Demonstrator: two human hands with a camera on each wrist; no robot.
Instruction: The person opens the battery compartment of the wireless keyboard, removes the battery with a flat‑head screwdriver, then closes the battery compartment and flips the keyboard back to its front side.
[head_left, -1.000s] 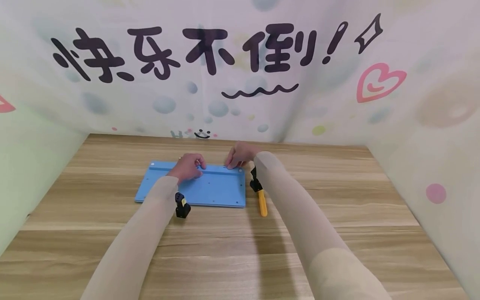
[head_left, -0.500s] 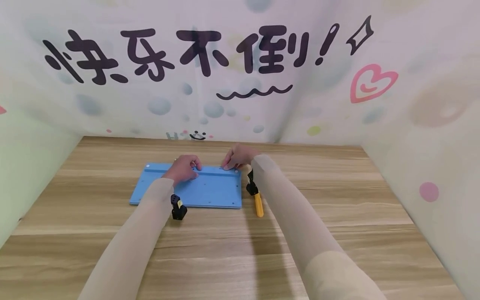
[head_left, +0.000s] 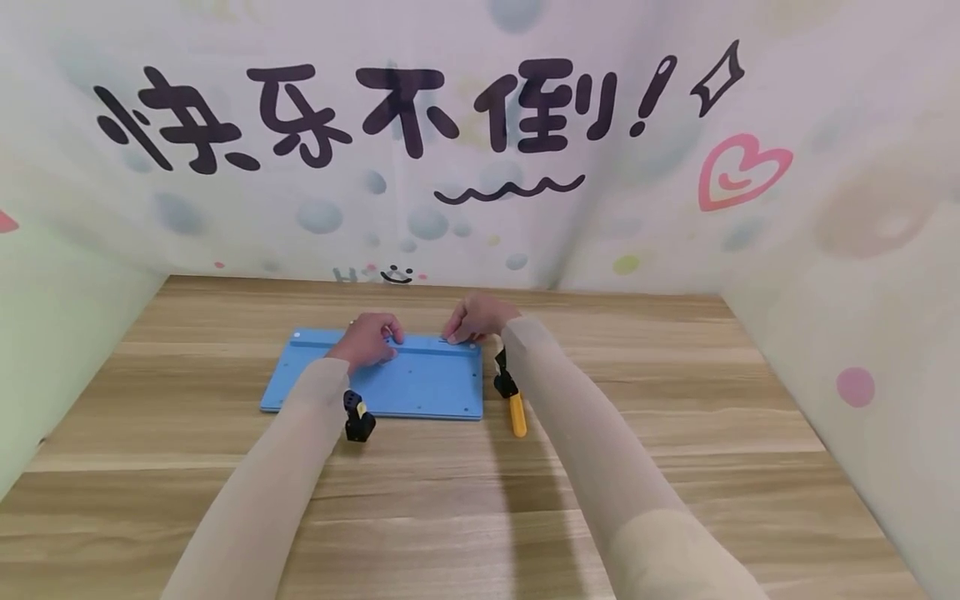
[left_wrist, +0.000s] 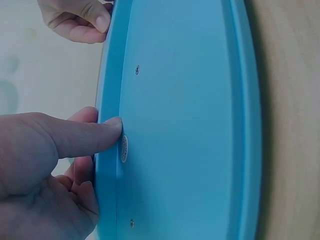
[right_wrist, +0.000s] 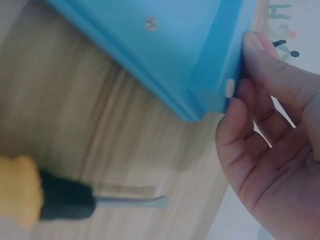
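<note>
A blue keyboard (head_left: 435,387) lies face down on the table, its raised strip along the far side. Small screws dot its underside, and a round sticker (left_wrist: 124,149) shows in the left wrist view. My left hand (head_left: 366,339) grips the far edge near the middle, thumb on the raised strip and fingers behind it. At the far right corner my right hand (head_left: 477,317) pinches the same edge, close to a round white foot (right_wrist: 230,88). A small dark slot lies by its thumb in the head view. What the fingertips touch behind the edge is hidden.
A screwdriver (head_left: 517,415) with a yellow handle lies right of the keyboard, under the right wrist. Its metal tip (right_wrist: 132,202) shows in the right wrist view. A printed cloth wall (head_left: 480,242) rises behind the wooden table (head_left: 420,517).
The head view has shifted slightly, so the scene sits a little further left. Both hands keep their places on the keyboard's far edge.
</note>
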